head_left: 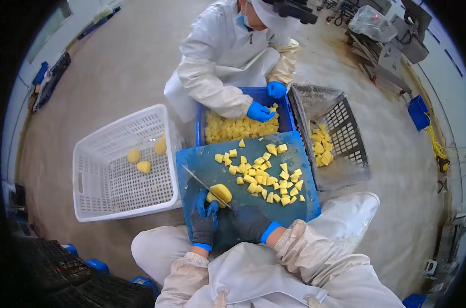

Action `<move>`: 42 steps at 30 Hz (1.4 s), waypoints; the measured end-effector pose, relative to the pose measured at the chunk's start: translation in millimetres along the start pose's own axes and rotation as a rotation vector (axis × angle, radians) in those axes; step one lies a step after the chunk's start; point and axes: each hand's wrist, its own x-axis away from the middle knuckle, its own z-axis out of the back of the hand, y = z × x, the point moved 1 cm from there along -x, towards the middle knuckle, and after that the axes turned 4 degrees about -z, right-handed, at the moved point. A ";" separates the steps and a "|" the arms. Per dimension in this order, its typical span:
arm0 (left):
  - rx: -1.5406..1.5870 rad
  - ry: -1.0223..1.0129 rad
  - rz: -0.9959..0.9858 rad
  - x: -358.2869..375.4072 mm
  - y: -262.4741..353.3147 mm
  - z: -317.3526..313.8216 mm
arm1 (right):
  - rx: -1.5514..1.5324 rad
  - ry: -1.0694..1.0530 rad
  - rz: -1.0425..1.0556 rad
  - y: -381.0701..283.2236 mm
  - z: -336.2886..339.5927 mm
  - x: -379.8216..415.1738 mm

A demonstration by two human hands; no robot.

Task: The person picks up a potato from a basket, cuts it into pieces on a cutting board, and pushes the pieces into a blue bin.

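Observation:
My left hand (204,219), in a dark glove with blue on it, is closed around a peeled yellow potato (221,193) on the blue cutting board (202,158). The potato appears cut into at least two parts. My right hand (251,222), in a dark grey glove, grips a knife (197,179). Its blade slants up and left across the potato; the handle is hidden in my fist. Many potato chunks (258,176) lie scattered on the board to the right of the blade.
Left stands a white perforated crate (121,121) with several whole potatoes (143,167). Beyond the board, a blue crate (198,126) holds potato chunks, with a co-worker's blue-gloved hand (260,112) over them. Right is a grey crate (340,177) with more pieces (322,146).

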 end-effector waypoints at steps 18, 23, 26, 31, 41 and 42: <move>0.302 0.147 0.163 38.3 -44.6 17.5 | -0.134 0.336 0.074 -7.2 -1.8 87.5; 0.027 0.189 -0.061 34.4 -54.5 13.3 | -0.174 0.378 -0.095 20.0 10.8 112.5; -0.209 0.084 -0.201 12.6 -28.3 15.9 | -0.253 0.528 -0.137 38.2 2.5 127.7; -0.584 -0.221 -0.155 -26.4 -26.4 2.9 | -0.323 0.596 -0.170 48.2 4.5 139.7; -0.341 -0.029 -0.054 18.8 -36.1 13.9 | -0.229 0.362 -0.022 37.2 12.0 119.4; -0.324 0.070 -0.139 23.2 -37.6 14.7 | -0.215 0.342 0.008 35.3 11.5 114.5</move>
